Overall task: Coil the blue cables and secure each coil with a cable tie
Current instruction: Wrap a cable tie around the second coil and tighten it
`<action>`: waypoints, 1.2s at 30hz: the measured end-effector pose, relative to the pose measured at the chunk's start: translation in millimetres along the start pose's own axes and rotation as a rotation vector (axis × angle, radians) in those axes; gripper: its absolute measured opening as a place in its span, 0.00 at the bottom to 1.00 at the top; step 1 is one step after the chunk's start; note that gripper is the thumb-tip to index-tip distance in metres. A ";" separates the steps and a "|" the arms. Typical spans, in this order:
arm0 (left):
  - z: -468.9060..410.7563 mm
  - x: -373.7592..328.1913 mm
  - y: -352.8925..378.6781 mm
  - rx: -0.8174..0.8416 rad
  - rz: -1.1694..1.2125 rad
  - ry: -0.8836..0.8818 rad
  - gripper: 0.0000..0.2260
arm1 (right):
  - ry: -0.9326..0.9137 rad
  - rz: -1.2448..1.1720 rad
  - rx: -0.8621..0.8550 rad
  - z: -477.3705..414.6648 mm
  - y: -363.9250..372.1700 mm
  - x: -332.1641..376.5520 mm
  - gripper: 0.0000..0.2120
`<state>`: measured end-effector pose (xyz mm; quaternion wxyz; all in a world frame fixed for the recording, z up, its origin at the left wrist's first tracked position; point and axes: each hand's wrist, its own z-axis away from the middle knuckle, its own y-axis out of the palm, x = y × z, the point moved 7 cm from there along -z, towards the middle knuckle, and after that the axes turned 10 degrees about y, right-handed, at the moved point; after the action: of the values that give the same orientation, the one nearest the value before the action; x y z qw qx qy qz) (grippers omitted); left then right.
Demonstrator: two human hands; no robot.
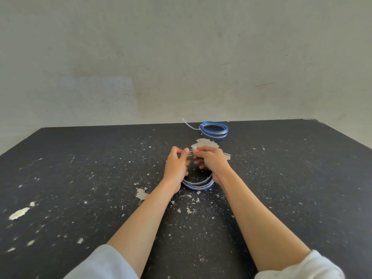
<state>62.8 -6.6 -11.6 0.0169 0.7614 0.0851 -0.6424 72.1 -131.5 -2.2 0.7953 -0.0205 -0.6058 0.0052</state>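
Head view: mid-table [80, 178], your left hand [177, 164] pinches the blue cable coil [198, 186] at its far side; your right hand [209, 160] has its grip on the white cable tie [194, 152] there. This looks like the tying step: next, likely pull its tail snug.

black table [80, 178] | pale flakes [19, 213] scattered | grey wall [181, 57] behind

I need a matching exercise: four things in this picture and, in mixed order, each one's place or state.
1 far coil
2 near coil
3 tie tail
4 large pale flake

A gripped by left hand and right hand
B tied, at the table's far edge
C sticking out of the far coil
D far left on the table

Pairs: 1-B, 2-A, 3-C, 4-D
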 end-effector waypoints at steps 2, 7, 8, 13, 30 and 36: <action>0.3 0.2 0.1 -0.001 -0.020 0.016 0.08 | -0.003 -0.047 0.030 -0.3 0.5 -1.2 0.04; 0.4 4.5 -0.8 0.001 0.069 -0.026 0.08 | -0.002 -0.054 -0.013 2.6 0.9 -1.5 0.10; 0.3 5.1 -1.0 0.006 0.088 -0.036 0.07 | -0.011 -0.041 -0.028 3.6 0.8 -0.9 0.11; 0.0 5.0 -0.2 0.025 0.083 -0.053 0.05 | -0.041 0.004 -0.031 6.6 1.9 0.4 0.12; -0.2 6.8 -1.2 0.045 0.188 -0.134 0.06 | 0.096 0.073 0.059 -0.4 4.6 3.9 0.09; 0.1 6.5 -0.1 0.051 0.231 -0.123 0.07 | 0.114 0.071 0.059 -2.1 4.3 4.5 0.08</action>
<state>63.8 -5.8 -17.9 0.0766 0.7257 -0.0209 -0.6834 75.4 -127.1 1.4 0.8280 -0.0190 -0.5581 0.0501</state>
